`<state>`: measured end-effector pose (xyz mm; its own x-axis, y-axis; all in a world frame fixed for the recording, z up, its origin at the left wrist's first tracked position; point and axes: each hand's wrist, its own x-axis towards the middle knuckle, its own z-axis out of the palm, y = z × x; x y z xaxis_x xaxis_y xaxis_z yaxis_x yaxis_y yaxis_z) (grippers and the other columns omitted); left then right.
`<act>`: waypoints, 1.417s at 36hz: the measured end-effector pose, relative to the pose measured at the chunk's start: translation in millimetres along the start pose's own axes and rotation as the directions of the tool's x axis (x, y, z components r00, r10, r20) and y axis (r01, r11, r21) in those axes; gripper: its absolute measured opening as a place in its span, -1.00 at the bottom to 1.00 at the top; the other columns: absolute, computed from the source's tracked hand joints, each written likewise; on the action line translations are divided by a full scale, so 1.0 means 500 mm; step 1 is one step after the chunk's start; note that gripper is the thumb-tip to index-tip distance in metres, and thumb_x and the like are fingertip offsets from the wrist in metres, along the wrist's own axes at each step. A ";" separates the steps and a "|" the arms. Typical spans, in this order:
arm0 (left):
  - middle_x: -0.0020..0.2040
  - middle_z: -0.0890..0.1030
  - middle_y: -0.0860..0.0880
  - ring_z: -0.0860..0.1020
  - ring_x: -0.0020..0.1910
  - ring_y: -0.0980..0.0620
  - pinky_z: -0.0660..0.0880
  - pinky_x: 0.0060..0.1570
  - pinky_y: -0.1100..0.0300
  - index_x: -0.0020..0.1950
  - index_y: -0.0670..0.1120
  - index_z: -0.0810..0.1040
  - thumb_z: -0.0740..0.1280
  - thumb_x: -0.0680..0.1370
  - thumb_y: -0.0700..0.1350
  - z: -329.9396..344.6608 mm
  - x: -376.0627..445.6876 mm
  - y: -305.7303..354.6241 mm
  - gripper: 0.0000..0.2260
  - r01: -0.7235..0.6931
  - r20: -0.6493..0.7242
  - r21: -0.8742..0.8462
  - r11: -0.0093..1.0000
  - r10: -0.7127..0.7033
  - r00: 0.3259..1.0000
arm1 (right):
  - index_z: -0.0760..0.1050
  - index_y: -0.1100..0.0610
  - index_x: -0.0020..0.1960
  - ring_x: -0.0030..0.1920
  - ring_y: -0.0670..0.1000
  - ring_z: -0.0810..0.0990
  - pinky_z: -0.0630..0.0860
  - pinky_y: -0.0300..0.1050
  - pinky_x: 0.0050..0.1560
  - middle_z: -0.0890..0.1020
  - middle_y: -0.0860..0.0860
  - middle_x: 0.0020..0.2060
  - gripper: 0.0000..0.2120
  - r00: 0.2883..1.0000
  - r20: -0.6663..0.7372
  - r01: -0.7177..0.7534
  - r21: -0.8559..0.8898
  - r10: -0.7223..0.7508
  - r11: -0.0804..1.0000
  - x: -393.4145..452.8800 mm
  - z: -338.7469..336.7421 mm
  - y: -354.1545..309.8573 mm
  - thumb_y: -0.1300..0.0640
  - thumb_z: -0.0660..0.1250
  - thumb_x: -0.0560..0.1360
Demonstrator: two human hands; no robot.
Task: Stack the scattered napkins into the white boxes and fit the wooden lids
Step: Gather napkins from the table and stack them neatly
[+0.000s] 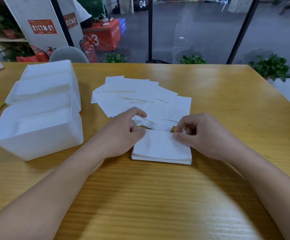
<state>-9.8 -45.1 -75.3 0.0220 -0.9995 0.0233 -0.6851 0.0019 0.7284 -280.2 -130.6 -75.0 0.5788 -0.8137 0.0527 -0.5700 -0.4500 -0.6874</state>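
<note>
From my seat at the feed: the right hand [208,135] pinches the far right corner of the top sheet on a squared stack of napkins [161,149] between thumb and forefinger, the other fingers curled in. The left hand [123,134] has its fingers curled at the stack's far left corner, where they pinch a crumpled napkin [141,120] lying just beyond it. The stack sits flat on the wooden table [158,196] between the two hands, its long axis running left to right, one long edge facing me. Just behind it, touching its far edge, the scattered napkins [140,96] fan out in an overlapping spread toward mid-table. Well to the left stand three white boxes in a row running away from me, touching one another, all without lids: the nearest box [36,144] holds a low layer of napkins, the middle box [40,89] and the far box [50,70] hold napkins nearly to the rim. Nothing lies between the stack and the nearest box.
</note>
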 end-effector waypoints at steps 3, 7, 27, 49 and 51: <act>-0.39 0.57 0.10 0.56 -0.35 0.16 0.62 -0.01 0.02 0.29 0.20 0.52 0.41 0.67 0.06 0.002 0.000 -0.007 -0.79 0.000 -0.011 0.097 0.995 0.001 1.000 | 0.64 -0.05 -0.19 -0.41 -0.10 0.38 0.32 -0.07 -0.33 0.49 -0.13 -0.43 -0.82 0.999 -0.037 0.016 -0.073 -0.019 0.997 -0.002 0.003 0.001 -0.07 0.54 0.54; -0.37 0.55 0.11 0.52 -0.34 0.16 0.50 -0.17 0.14 0.16 0.20 0.57 0.45 0.63 0.04 0.001 0.005 -0.009 -0.86 -0.030 -0.071 0.089 0.996 0.036 0.997 | 0.68 -0.11 -0.14 -0.14 -0.15 0.52 0.35 -0.21 -0.19 0.58 -0.13 -0.18 -0.88 0.980 -0.154 0.101 -0.153 -0.124 0.983 0.006 0.004 0.005 -0.10 0.54 0.53; 0.12 0.58 0.28 0.47 0.20 0.22 0.39 0.15 0.32 0.19 0.26 0.73 0.38 0.69 0.11 0.030 0.018 -0.034 -0.85 -0.121 -0.115 0.215 0.969 0.148 0.982 | 0.52 -0.09 0.48 0.66 0.01 0.18 0.07 0.07 0.64 0.29 -0.17 0.66 -0.40 0.955 0.112 0.297 -0.424 -0.276 0.856 0.049 0.062 0.009 -0.41 0.06 0.66; 0.12 0.61 0.27 0.48 0.20 0.21 0.45 0.21 0.17 0.13 0.25 0.74 0.37 0.69 0.12 0.028 0.020 -0.034 -0.86 -0.132 -0.124 0.231 0.964 0.164 0.979 | 0.44 -0.05 0.58 0.62 -0.11 0.23 0.12 0.08 0.63 0.41 -0.14 0.58 -0.33 0.937 0.153 0.349 -0.392 -0.313 0.851 0.052 0.066 0.003 -0.44 0.11 0.66; 0.12 0.61 0.27 0.48 0.20 0.21 0.45 0.22 0.17 0.13 0.25 0.74 0.37 0.69 0.12 0.028 0.020 -0.034 -0.86 -0.129 -0.125 0.234 0.964 0.162 0.979 | 0.44 -0.02 0.58 0.60 -0.10 0.25 0.12 0.05 0.62 0.43 -0.13 0.57 -0.33 0.937 0.149 0.350 -0.390 -0.316 0.852 0.051 0.066 0.003 -0.43 0.13 0.66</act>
<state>-8.1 -55.8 -96.9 0.0018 -0.9741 0.2263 -0.8333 0.1236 0.5389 -247.1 -140.2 -98.5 0.8096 -0.5652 0.1584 -0.5106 -0.8112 -0.2850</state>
